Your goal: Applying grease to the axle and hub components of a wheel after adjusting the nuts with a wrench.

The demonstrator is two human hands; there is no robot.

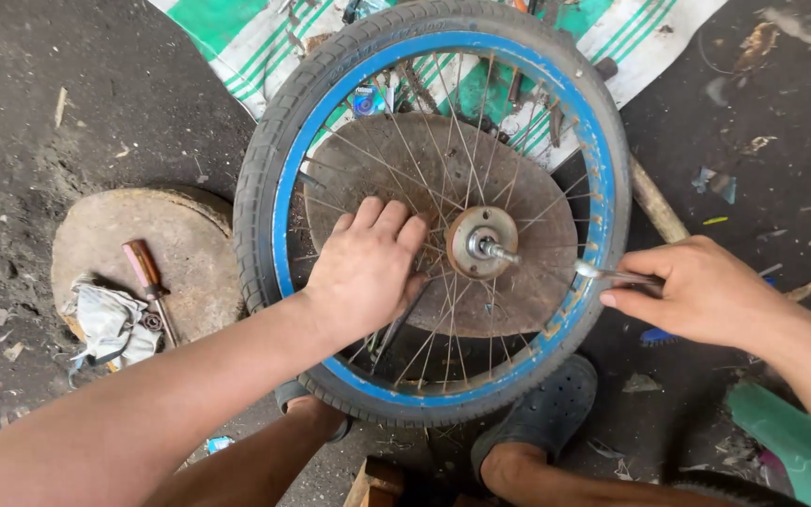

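Note:
A bicycle wheel with a blue rim and black tyre lies flat over a round rusty disc. Its hub with the axle points up in the middle. My left hand rests palm down on the spokes just left of the hub. My right hand is closed around a thin metal tool whose tip meets the rim on the right side. My feet in dark sandals sit below the wheel.
A round stone slab at the left carries a brown-handled screwdriver and a crumpled rag. A green-and-white striped sack with small tools lies behind the wheel. A wooden stick lies at the right on the dark dirt floor.

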